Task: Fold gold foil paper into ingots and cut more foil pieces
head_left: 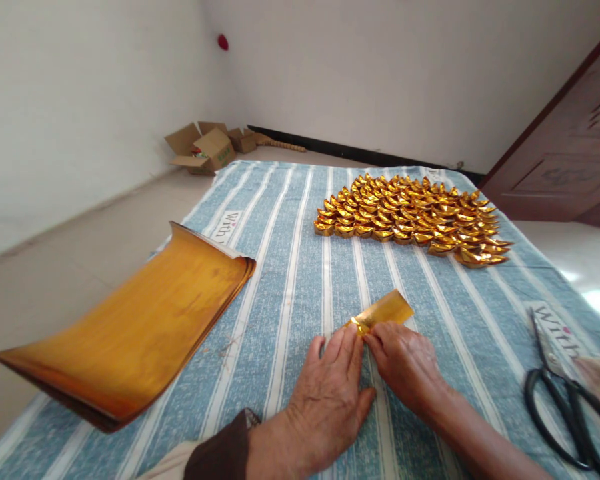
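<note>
A folded strip of gold foil paper point(386, 312) lies on the striped tablecloth in front of me, slanting up to the right. My left hand point(327, 393) presses its near left end to the cloth, fingertips together on the paper. Beside it, my right hand point(410, 363) has its fingers curled and closed on the lower edge of the same strip. The fingers hide the near end and part of the fold. Beyond the hands, many folded gold paper ingots point(405, 213) stand in tight rows.
A curling stack of gold foil sheets point(140, 320) lies along the table's left side. Black-handled scissors point(563, 393) rest at the right on the blue striped tablecloth point(275, 267). Open cardboard boxes point(205, 150) stand on the floor by the wall; a door point(565, 153) is at the right.
</note>
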Action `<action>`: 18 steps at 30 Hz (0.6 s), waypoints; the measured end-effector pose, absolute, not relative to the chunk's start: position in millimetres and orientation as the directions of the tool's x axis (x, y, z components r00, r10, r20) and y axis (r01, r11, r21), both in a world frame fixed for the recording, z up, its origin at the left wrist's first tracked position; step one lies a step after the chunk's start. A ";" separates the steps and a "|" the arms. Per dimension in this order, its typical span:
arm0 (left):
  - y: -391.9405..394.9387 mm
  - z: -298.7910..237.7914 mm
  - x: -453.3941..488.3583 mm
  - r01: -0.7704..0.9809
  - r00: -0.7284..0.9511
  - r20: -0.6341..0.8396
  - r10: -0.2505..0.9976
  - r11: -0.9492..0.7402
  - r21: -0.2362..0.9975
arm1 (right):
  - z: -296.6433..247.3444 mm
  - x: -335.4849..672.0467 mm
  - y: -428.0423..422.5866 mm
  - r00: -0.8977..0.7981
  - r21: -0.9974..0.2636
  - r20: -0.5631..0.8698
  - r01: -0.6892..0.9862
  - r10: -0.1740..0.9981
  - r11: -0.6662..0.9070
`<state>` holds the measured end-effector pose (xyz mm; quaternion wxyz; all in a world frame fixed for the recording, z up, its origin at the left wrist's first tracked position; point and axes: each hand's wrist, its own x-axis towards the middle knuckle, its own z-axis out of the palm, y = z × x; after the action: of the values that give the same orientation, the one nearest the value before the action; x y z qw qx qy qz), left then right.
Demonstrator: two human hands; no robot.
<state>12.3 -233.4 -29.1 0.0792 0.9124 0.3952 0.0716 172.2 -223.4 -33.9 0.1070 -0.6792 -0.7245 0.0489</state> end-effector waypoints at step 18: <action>-233.2 -30.3 12.3 0.711 0.678 0.052 0.733 -0.672 0.207 | -15.1 183.9 -216.6 0.063 -0.293 -0.189 0.949 0.980 -0.117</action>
<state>12.3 -233.2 -30.3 0.0849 0.9120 0.3960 0.0653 183.9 -216.6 -15.1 0.0452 -0.7276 -0.6627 0.1713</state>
